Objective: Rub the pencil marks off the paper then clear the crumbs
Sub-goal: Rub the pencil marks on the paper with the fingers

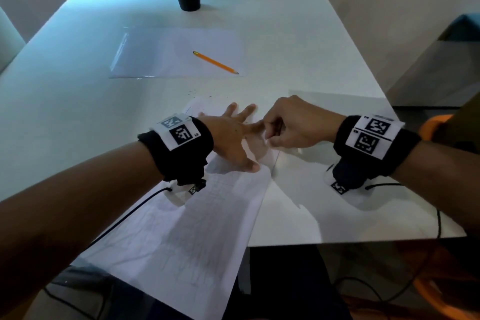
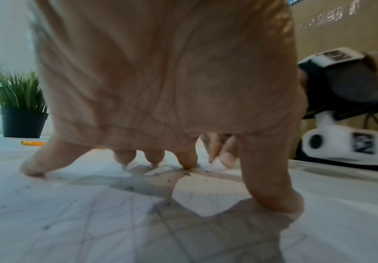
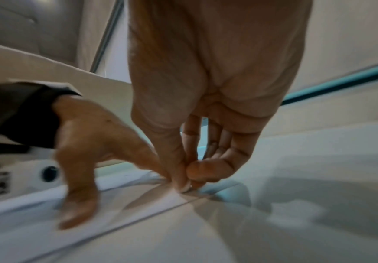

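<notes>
— So, where is the paper now?
— It lies on the table, its long axis running away from the person. The left hand presses it, fingers spread.
— And the right hand?
— It pinches something small, probably an eraser, at the paper's right edge, just beside the left fingers.

**Left hand spread flat, right hand pinched beside it**

The left hand lies palm down, fingers splayed and straight, thumb angled out toward the body. Just beside its index finger, the right hand curls, thumb and fingertips pinched together (what they hold is hidden). Both forearms reach forward, wrists banded.
</notes>
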